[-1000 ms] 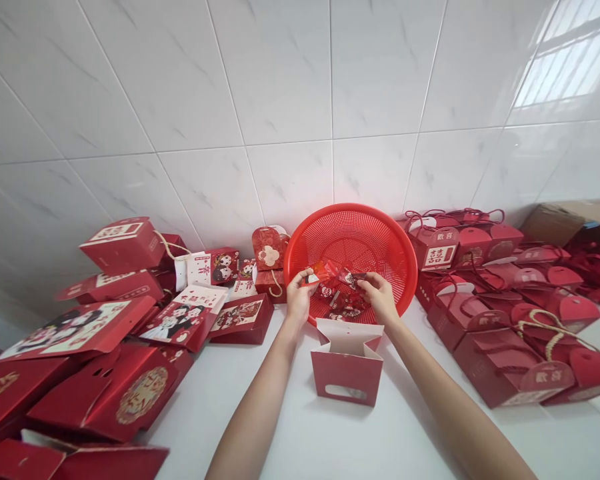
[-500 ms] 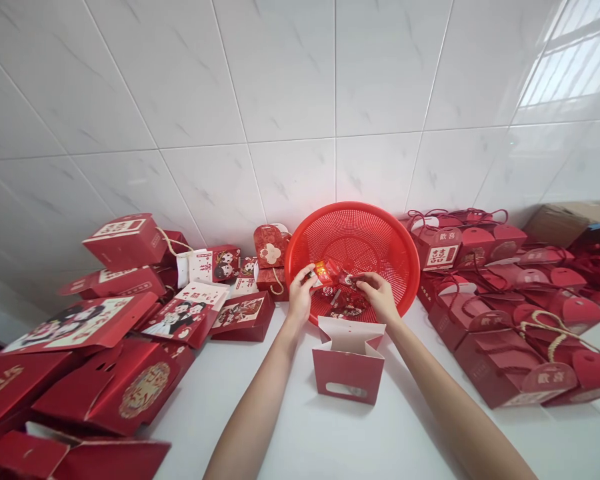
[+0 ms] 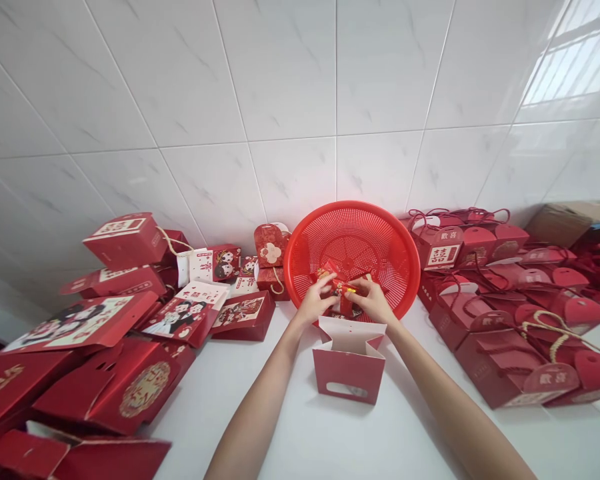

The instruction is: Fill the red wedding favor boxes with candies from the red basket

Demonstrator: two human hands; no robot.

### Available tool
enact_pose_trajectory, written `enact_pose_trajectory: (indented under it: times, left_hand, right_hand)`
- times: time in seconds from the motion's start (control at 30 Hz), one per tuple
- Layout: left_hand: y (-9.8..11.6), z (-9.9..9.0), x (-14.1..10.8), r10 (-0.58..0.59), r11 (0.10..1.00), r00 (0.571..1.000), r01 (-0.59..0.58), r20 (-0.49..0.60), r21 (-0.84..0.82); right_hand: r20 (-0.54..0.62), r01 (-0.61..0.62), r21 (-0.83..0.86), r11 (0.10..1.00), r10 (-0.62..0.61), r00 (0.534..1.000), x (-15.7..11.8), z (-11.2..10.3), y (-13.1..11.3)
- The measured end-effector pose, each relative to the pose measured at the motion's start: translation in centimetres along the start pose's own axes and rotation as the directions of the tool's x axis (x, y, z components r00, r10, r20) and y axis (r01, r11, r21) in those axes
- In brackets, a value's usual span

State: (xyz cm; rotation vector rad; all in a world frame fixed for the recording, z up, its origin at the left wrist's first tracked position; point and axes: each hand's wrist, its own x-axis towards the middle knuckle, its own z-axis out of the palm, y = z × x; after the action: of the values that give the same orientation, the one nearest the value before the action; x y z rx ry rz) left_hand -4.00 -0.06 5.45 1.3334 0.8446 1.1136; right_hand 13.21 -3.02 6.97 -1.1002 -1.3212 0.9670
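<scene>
A red plastic basket [image 3: 403, 267] tilts against the tiled wall, with small red wrapped packets [image 3: 349, 305] at its lower front. Both hands reach over its near rim. My left hand [image 3: 321, 300] has its fingers closed on a red packet. My right hand [image 3: 373, 299] pinches at the packets beside it, with a yellow-marked wrapper near its fingertips; what exactly it grips is hard to make out. Just in front of the basket stands an upright red box [image 3: 349, 373], its top open and a pale oval window low on its front.
Red printed boxes [image 3: 120, 393] are piled at the left. Rows of red handled boxes [image 3: 510, 367] fill the right side. Small boxes [image 3: 271, 250] stand left of the basket, and a cardboard box [image 3: 555, 223] is at the far right. The tabletop [image 3: 300, 433] is white.
My left hand has moved right and slightly down, and my right hand slightly left, so they are closer together. The orange-and-yellow packet formerly in my left hand is no longer clearly visible there.
</scene>
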Motion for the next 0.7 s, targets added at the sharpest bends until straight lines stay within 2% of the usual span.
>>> enact_pose_trajectory:
  times: [0.07,0.13,0.23,0.3,0.43,0.53,0.7]
  left_hand:
    - [-0.4,0.0,0.1,0.017,1.000,0.999,-0.016,-0.040,0.013]
    - [-0.6,-0.1,0.4,0.074,0.997,0.986,-0.074,-0.147,0.005]
    - [-0.6,0.0,0.8,0.155,0.987,0.925,-0.158,-0.347,0.019]
    - [-0.4,0.0,0.9,0.171,0.984,0.896,-0.176,-0.410,0.027]
    - [0.7,0.2,0.5,0.160,0.985,0.922,-0.171,-0.352,-0.001]
    - [2.0,0.3,0.1,0.171,0.984,0.940,-0.177,-0.296,0.007]
    - [4.0,0.5,-0.5,0.181,0.984,0.947,-0.175,-0.264,0.045]
  right_hand:
    - [0.024,-0.014,-0.028,1.000,0.014,1.000,0.1,0.0,0.3]
    - [-0.013,-0.014,-0.024,1.000,0.013,1.000,0.2,0.0,0.4]
    - [-0.095,-0.010,0.044,0.999,0.014,0.995,0.2,0.0,0.2]
    - [-0.134,-0.017,0.109,0.994,0.032,0.990,0.2,0.0,-0.1]
    - [-0.223,-0.004,0.208,0.978,0.052,0.973,0.0,-0.2,-1.0]
    - [-0.276,0.056,0.230,0.972,0.010,0.961,0.0,-0.7,-2.0]
    - [-0.364,0.159,0.227,0.961,-0.068,0.929,0.0,-2.1,-3.9]
